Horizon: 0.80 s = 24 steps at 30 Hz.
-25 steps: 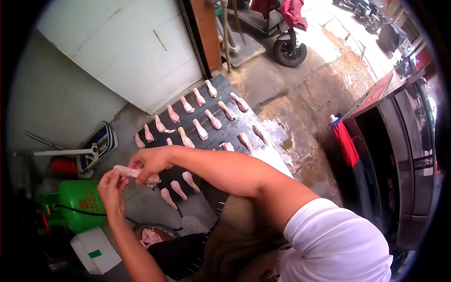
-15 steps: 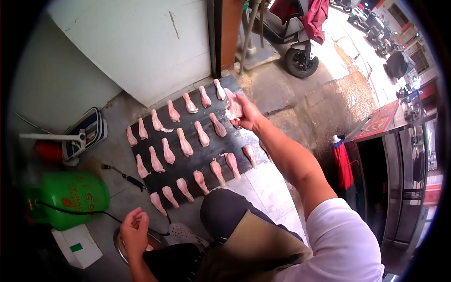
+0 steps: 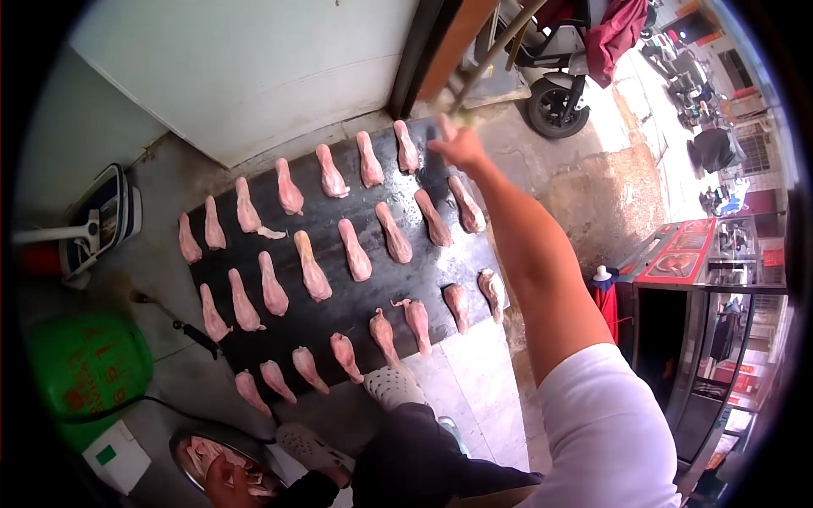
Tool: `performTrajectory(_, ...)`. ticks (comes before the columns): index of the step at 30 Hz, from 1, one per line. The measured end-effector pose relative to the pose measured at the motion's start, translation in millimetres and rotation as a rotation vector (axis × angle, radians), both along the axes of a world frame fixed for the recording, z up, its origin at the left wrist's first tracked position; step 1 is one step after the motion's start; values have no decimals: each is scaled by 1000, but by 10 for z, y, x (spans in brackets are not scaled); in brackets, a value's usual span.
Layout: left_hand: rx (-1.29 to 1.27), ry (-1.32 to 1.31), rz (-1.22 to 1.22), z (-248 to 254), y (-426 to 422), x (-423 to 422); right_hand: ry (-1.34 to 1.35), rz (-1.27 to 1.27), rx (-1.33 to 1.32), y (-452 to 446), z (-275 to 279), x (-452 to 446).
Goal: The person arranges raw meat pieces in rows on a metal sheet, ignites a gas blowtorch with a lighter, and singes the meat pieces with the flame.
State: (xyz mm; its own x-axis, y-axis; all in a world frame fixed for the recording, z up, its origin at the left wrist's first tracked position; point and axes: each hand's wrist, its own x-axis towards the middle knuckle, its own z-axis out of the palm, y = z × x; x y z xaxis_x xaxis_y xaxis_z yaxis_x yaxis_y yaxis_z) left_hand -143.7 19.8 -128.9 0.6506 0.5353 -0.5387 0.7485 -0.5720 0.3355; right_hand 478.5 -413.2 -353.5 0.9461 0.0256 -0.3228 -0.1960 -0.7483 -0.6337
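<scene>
The right hand [image 3: 460,146] is empty, its fingers spread and slightly blurred, reaching out past the far right corner of a dark grey, flat, rectangular surface [image 3: 279,334]. The left hand [image 3: 222,484] is low and near the body, over a round, shiny metal bowl [image 3: 173,447] of pale pink raw meat pieces [image 3: 200,453]; its fingers are partly cut off, and whether they grip a piece cannot be told.

Pale pink, club-shaped raw drumsticks [image 3: 312,267] lie in three rows on the surface between the two hands, set apart from one another. One, at the end of the far row, lies just to the left of the right hand's fingers; another, at the end of the middle row, lies just on the near side of that hand. The left end of the near row is the part closest to the left hand, ahead of it.

To the left of the left hand sits a white carton with a green patch [image 3: 117,457], and beyond it a green, rounded metal gas cylinder [image 3: 91,372]. Ahead of the left hand, a thin torch with a black handle [image 3: 179,325] lies beside the surface. Right of the left hand are pale, perforated clogs [image 3: 395,385]. Beyond the right hand stands a scooter with a black front wheel [image 3: 557,106].
</scene>
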Motion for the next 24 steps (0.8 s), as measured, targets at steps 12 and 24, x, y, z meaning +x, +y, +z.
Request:
performTrajectory(12, -10, 105, 55, 40, 31, 168, 69, 149, -277, -13, -238, 8)
performTrajectory(24, -48, 149, 74, 124, 29, 217, 35, 185, -540, 26, -260, -39)
